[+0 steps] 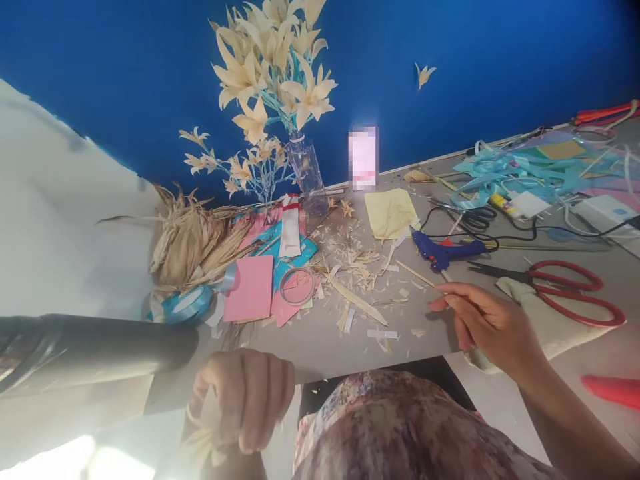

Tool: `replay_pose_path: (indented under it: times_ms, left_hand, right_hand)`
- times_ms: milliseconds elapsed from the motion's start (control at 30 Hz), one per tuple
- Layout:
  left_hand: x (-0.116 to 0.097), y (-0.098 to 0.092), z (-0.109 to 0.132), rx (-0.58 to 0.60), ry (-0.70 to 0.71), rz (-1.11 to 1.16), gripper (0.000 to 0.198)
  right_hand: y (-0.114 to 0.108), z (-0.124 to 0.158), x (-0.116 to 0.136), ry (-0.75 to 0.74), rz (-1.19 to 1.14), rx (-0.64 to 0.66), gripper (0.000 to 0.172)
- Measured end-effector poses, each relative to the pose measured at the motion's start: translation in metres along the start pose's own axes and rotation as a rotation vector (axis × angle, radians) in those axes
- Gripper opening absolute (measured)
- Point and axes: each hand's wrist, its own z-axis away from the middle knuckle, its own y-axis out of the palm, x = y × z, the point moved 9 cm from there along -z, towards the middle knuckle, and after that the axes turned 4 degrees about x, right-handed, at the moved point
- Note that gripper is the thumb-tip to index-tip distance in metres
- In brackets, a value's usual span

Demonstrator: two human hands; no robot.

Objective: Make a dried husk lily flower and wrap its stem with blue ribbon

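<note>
My left hand [247, 397] is closed at the table's front edge, holding a pale husk flower [204, 437] whose petals hang below the thumb; part of it is washed out by glare. In my right hand [493, 327], thumb and fingers pinch a thin wooden stick [414, 274] that points up and left over the table. Just beyond that hand lies a blue hot glue gun [443, 250]. To its right, red-handled scissors [575, 283] rest on a folded pale cloth [545, 333]. Cut husk scraps [357, 260] are scattered in front of me.
A clear vase [307, 177] with pale flowers stands against the blue wall. Dried husks [187, 240], a pink pad [250, 287], a tape ring [297, 287] and blue ribbon [187, 305] lie left. A cord, black scissors [477, 217] and tangled turquoise ribbon [525, 167] occupy the right.
</note>
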Motion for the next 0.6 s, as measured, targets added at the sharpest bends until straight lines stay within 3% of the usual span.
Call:
replay_pose_path:
  times_ms: [133,233,333,433,500,600]
  left_hand:
    - [-0.012,0.016,0.007,0.14,0.099,0.021,0.059]
    - [-0.018,0.019,0.009,0.213,0.153,0.084,0.055]
    - [-0.004,0.034,0.0,0.418,0.028,0.161,0.054]
    - [0.011,0.056,-0.01,0.572,-0.064,0.269,0.056]
    - [0.018,0.07,-0.016,0.581,-0.099,0.319,0.056]
    - [0.025,0.078,-0.024,0.379,-0.129,0.296,0.048]
  right_hand:
    - [0.002,0.0,0.015,-0.227,0.089,0.012,0.03]
    - [-0.01,0.001,0.028,-0.349,0.173,-0.074,0.028]
    - [-0.027,-0.002,0.021,-0.214,0.094,-0.151,0.026]
    - [-0.03,-0.002,0.008,-0.067,0.029,-0.144,0.029]
    - [-0.027,-0.002,0.004,-0.048,0.073,-0.122,0.034]
    - [-0.011,-0.003,0.004,-0.097,0.175,-0.047,0.036]
